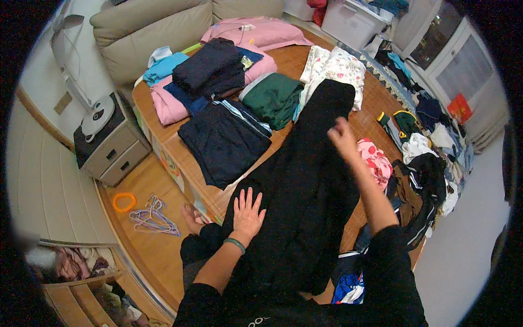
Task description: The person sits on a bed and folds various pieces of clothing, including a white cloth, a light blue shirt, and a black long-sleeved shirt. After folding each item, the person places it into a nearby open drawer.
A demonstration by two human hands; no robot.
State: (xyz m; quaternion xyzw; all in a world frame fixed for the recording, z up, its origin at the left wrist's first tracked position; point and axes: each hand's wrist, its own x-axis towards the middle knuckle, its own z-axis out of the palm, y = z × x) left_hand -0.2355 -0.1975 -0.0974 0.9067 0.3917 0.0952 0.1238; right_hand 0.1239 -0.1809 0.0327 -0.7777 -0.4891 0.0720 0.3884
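Note:
A long black garment (302, 175) lies spread over the bed mat in front of me. Its narrower far end rests against folded white floral fabric (339, 65). My left hand (248, 210), with a green bangle at the wrist, is laid on the garment's left side, palm down and fingers apart. Near the right edge of the same garment is my right hand (342, 137), blurred, with its fingers curled; whether they hold any cloth cannot be made out. Folded dark navy shorts (226, 141) with striped trim lie to the left, beside a folded dark green garment (273, 98).
Stacked folded clothes (208, 69) and a pink pillow (257, 32) sit at the far side. Loose clothes (421, 184) heap along the right. Hangers (153, 218) and an orange ring (124, 202) lie on the floor at left, near a nightstand (118, 151).

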